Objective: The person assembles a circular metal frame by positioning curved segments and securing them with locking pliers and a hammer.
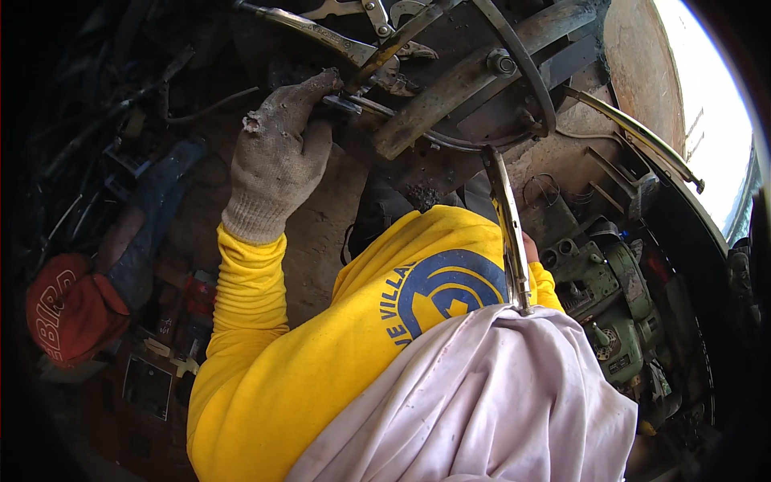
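Note:
My left hand (277,153) wears a worn grey knit glove with a hole near the knuckles. Its fingers reach forward and the thumb stands apart from them. The fingertips are beside a short shiny metal piece (344,104) and the lower end of a rusty yellowish bar (397,46). Locking pliers (321,34) lie just beyond, with their jaws near that bar. Only a sliver of my right hand (530,248) shows behind an upright narrow metal piece (507,225). Its fingers are hidden, and whether it holds anything cannot be seen.
A thick rusty tube (450,96) with a bolt (501,63) crosses ahead, ringed by a bent rod (534,68). Green machinery (614,321) stands at right, below a curved yellowish strip (634,132). A red cap (68,309) sits at left. Pale cloth (482,394) drapes over my yellow shirt.

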The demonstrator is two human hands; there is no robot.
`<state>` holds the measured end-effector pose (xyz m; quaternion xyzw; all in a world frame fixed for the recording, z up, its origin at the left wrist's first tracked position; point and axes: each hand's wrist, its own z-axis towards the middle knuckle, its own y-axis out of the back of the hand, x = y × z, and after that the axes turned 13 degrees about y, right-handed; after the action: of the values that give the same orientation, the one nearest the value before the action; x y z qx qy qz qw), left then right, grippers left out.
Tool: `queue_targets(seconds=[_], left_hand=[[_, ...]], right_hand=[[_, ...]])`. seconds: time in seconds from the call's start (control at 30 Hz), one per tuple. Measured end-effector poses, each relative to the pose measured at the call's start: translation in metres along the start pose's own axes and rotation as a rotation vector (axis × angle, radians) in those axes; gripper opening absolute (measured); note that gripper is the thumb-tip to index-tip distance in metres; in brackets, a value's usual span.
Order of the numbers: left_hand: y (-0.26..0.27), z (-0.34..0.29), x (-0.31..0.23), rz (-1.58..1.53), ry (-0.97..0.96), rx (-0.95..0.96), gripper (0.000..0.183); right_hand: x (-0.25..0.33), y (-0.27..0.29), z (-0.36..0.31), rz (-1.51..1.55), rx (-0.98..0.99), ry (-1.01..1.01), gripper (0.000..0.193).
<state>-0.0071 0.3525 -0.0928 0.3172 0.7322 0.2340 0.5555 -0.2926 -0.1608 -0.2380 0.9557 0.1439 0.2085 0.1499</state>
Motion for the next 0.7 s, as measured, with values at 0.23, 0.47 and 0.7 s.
queue_targets(seconds=[0.23, 0.47, 0.7], left_hand=[[0.049, 0.026, -0.011, 0.053, -0.099, -0.202, 0.030], [0.040, 0.016, -0.024, 0.235, -0.165, 0.087, 0.028], [0.021, 0.012, -0.006, 0.282, -0.372, -0.006, 0.025]], right_hand=[[0.003, -0.004, 0.008, -0.011, -0.036, 0.094, 0.043], [-0.010, -0.009, 0.000, 0.057, -0.049, 0.101, 0.043], [-0.055, -0.011, 0.013, 0.100, -0.005, 0.112, 0.041]])
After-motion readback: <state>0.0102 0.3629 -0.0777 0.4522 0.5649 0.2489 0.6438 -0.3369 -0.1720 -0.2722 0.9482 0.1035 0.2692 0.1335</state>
